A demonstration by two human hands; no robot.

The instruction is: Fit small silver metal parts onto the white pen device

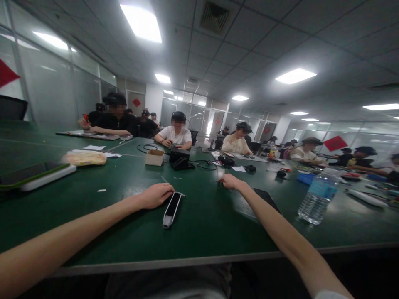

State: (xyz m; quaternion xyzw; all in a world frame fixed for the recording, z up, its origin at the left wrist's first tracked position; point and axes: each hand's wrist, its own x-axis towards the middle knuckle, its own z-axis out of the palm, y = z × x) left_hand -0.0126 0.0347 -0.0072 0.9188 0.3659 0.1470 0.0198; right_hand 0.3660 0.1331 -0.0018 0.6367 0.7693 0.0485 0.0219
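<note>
The left hand (156, 195) curved downward at the far end of a narrow case (172, 209) on the green table (199, 232); its grip was unclear. Rightward, the right hand (230, 181) was nearly closed, any hold too blurred to tell, left of a bottle (318, 197).

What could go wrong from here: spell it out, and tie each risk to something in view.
The left hand is right beside the slim white-edged device, so a small nudge could slide or turn it.

The right forearm crosses close to the dark flat slab; drawing the arm back might shift it.

The tall water bottle stands to the right of that forearm, and a wide outward swing could tip it.
</note>
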